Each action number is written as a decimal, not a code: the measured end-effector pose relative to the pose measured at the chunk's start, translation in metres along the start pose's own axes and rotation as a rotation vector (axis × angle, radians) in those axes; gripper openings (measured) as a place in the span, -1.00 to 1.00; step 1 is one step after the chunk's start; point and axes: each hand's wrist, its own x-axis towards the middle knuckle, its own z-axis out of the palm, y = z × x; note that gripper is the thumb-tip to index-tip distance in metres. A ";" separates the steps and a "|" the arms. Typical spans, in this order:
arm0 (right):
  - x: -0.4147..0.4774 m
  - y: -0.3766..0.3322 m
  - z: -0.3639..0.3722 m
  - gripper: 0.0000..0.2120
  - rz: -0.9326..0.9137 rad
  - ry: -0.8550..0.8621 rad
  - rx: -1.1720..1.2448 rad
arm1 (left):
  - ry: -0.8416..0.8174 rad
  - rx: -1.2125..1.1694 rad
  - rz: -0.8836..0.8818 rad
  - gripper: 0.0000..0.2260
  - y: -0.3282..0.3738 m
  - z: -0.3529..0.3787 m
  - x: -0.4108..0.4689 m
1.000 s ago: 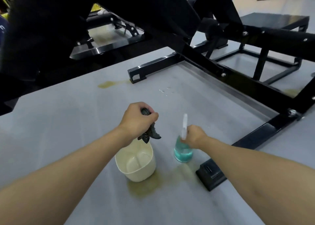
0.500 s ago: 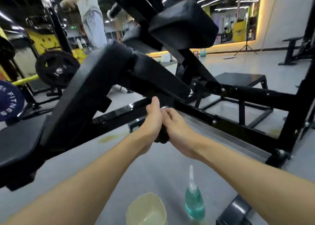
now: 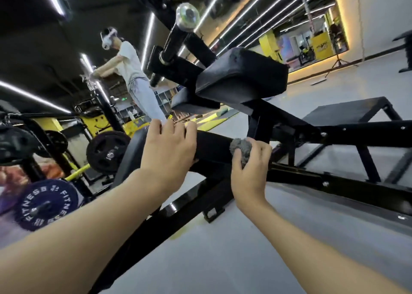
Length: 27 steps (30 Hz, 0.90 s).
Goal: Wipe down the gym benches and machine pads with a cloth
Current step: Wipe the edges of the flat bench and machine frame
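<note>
**Two bare arms, both hands raised ahead**

Left forearm [image 3: 89, 227]: bare, enters from the lower left corner and runs up and to the right. Wrist roughly straight.

Left hand [image 3: 167, 151]: back toward the camera, fingers [image 3: 169, 128] nearly straight, slightly spread and pointing up, laid flat against the black pad [image 3: 214, 146]. Thumb mostly hidden.

Right forearm [image 3: 312, 249]: bare, enters from the lower right corner and runs up and to the left. Wrist bent slightly.

Right hand [image 3: 252, 171]: back toward the camera, fingers curled round a balled grey cloth [image 3: 242, 150], which bulges out above the thumb.

Spacing: hands near each other, not touching; the left sits slightly higher.
</note>
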 end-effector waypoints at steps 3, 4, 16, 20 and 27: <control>0.007 0.027 0.014 -0.76 -0.056 0.080 -0.124 | 0.060 0.020 0.012 -0.37 -0.001 0.011 -0.003; 0.012 0.031 0.016 -0.77 -0.041 0.122 -0.124 | 0.080 0.033 0.002 -0.37 -0.001 0.013 -0.003; 0.036 0.061 -0.005 -0.84 0.508 0.259 -0.102 | 0.123 0.050 -0.031 -0.30 0.002 0.014 -0.003; 0.015 0.022 0.015 -0.90 0.345 0.256 -0.017 | 0.116 0.041 -0.041 -0.29 0.004 0.013 -0.004; 0.026 0.045 0.003 -0.91 0.215 0.228 -0.040 | 0.113 -0.004 -0.047 -0.34 0.003 0.011 -0.003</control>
